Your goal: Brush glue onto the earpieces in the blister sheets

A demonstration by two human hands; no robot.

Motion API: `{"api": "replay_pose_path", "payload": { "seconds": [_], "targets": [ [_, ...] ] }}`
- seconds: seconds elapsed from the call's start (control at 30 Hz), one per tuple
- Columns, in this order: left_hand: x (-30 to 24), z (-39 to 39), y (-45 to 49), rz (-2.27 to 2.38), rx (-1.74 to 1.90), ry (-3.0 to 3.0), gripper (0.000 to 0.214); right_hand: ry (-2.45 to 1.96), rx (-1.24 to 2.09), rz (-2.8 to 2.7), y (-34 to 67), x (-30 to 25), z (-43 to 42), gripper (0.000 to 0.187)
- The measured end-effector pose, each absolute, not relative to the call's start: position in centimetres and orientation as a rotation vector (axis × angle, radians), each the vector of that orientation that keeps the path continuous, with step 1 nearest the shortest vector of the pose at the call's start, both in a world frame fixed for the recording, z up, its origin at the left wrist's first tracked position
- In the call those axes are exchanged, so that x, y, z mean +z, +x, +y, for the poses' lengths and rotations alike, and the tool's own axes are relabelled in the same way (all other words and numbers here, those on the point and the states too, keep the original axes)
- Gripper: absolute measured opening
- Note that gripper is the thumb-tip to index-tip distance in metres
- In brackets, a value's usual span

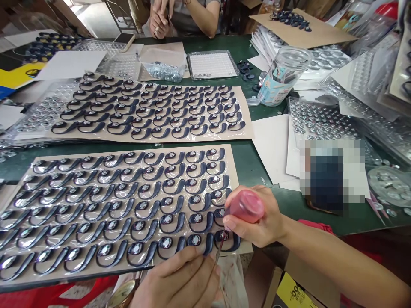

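Near the front right corner of the lower cardboard sheet (233,167), my right hand (268,226) is wrapped round a small pink squeeze bottle (245,206). The bottle tilts nozzle-down, just above a dark curved piece with a round jewelled centre (221,235). My left hand (183,278) lies low at the sheet's front edge, its fingers pinched on a thin pointed metal tool (219,253). The tool's tip reaches that same corner piece; whether it touches is too small to tell. Rows of matching dark curved pieces (141,246) cover the film-topped sheet.
A second filled sheet (245,115) lies behind. Further back stand a tub of clear gems (165,70), a white tray (212,64) and a clear jar (279,81). Gem sheets (321,119) lie right. Another person's hands (160,19) show across the table.
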State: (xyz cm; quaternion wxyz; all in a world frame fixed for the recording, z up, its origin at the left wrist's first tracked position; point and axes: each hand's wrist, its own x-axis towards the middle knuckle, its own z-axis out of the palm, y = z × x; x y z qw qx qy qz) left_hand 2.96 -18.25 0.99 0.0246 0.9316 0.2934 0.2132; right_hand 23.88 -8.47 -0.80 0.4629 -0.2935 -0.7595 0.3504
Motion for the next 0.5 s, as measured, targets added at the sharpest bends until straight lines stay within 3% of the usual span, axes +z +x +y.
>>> {"api": "replay_pose_path", "payload": {
  "seconds": [0.5],
  "targets": [
    [1.4, -17.79, 2.81, 0.916, 0.66, 2.83, 0.024, -0.765, 0.871, -1.891, 23.91, -1.19, -8.39, 0.016]
  ]
}}
